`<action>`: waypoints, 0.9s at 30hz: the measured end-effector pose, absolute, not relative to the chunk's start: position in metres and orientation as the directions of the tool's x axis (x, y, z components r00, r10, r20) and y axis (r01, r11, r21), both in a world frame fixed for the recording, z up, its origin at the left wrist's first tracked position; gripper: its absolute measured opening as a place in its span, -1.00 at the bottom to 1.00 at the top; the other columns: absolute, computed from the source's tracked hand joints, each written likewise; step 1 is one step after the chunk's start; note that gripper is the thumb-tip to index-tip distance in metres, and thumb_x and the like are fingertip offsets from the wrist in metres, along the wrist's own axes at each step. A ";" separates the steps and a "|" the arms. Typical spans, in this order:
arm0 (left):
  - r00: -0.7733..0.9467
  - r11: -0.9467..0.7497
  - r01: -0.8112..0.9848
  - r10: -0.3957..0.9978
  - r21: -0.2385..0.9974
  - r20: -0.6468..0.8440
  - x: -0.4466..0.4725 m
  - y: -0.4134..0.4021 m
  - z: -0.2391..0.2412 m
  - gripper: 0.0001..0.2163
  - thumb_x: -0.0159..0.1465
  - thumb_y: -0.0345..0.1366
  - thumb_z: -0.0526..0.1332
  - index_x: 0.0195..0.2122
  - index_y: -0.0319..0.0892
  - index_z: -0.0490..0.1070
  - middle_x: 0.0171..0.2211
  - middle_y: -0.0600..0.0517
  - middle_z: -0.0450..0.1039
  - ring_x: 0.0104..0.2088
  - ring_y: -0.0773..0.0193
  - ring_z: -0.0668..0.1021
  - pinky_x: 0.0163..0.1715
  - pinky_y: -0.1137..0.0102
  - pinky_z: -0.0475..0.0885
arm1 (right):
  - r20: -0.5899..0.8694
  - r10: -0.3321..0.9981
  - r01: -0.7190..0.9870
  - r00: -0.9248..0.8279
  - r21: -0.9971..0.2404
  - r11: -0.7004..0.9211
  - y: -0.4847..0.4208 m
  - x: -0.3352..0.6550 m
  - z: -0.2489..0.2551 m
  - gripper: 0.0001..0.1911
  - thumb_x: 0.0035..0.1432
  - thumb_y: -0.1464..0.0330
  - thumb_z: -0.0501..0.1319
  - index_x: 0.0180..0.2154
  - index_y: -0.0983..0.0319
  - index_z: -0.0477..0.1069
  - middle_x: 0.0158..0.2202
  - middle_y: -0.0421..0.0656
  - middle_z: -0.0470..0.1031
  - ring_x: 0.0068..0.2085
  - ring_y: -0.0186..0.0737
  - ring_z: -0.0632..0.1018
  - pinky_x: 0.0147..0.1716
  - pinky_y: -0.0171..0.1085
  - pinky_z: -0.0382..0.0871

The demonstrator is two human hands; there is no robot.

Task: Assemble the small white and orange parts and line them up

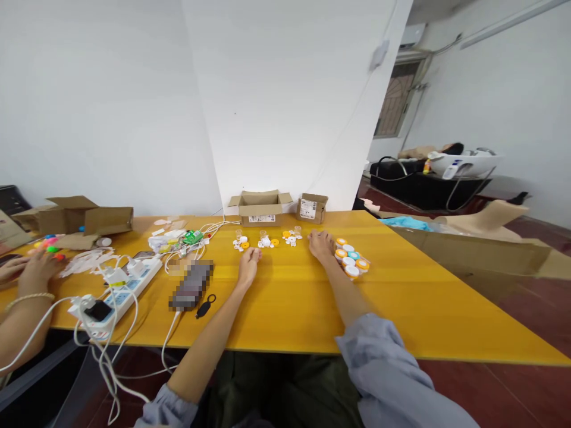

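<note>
Toward the far right corner of the worktop (285,315), a group of round containers (350,260) sits just beside the right hand (321,245), on its outer side. The group's long axis runs from the far edge toward the near edge, slanting slightly to the right; the lids face upward, and, being round, no single container points along the surface. The containers are short and squat, set close together: several have orange rims around pale tops, others are white, and one is turquoise.

Along the far edge, three clusters of small parts (267,242) form a row roughly parallel to that edge. The parts are white and yellow-orange, too small to identify singly; clear cups (297,230) stand among them.

The left hand (250,266) rests in front of the left and middle clusters, its fingers curled inward. The right hand's fingers bend down toward the surface. Whether either of the hands grasps anything cannot be told.

Behind the row, at the far edge, stand an open cardboard box (260,209) and a smaller carton (312,208), both upright.
</note>
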State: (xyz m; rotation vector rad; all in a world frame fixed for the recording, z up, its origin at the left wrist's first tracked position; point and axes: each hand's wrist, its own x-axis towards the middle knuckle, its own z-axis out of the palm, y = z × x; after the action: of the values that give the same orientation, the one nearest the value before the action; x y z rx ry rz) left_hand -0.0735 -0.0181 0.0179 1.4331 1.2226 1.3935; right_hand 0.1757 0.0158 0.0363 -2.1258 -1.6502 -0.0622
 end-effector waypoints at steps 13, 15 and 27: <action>-0.034 -0.268 0.182 0.960 0.946 0.279 -0.072 -0.024 0.012 -0.67 0.27 0.01 0.19 -0.41 -0.14 0.51 -0.37 -0.01 0.60 -0.26 0.15 0.59 -0.13 0.29 0.45 | 0.304 0.923 0.945 0.234 -0.295 -0.143 0.047 0.184 0.033 -0.68 0.40 0.25 0.01 -0.03 0.14 0.49 -0.03 0.12 0.43 -0.01 0.08 0.47 -0.05 0.00 0.32; -0.026 -0.265 0.190 0.961 0.945 0.275 -0.072 -0.023 0.013 -0.67 0.27 0.01 0.19 -0.40 -0.14 0.52 -0.38 -0.01 0.59 -0.27 0.15 0.59 -0.14 0.29 0.45 | 0.323 0.918 0.944 0.231 -0.303 -0.131 0.047 0.184 0.032 -0.66 0.40 0.21 0.00 -0.03 0.13 0.50 -0.03 0.12 0.43 -0.01 0.10 0.46 -0.06 0.01 0.32; -0.015 -0.261 0.169 0.964 0.951 0.267 -0.072 -0.020 0.016 -0.71 0.25 -0.03 0.22 -0.46 -0.13 0.48 -0.43 0.00 0.58 -0.27 0.12 0.60 -0.15 0.28 0.46 | 0.545 0.826 0.966 0.143 -0.259 0.004 0.017 0.171 0.046 -0.58 0.38 0.39 -0.10 0.01 0.19 0.50 0.13 0.11 0.41 0.14 0.09 0.37 0.10 0.01 0.24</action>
State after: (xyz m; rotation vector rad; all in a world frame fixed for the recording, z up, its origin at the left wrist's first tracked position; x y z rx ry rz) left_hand -0.0718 -0.0199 0.0163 1.5159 1.2226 1.3519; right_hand 0.1714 0.0173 0.0457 -1.8517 -1.7132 -0.3141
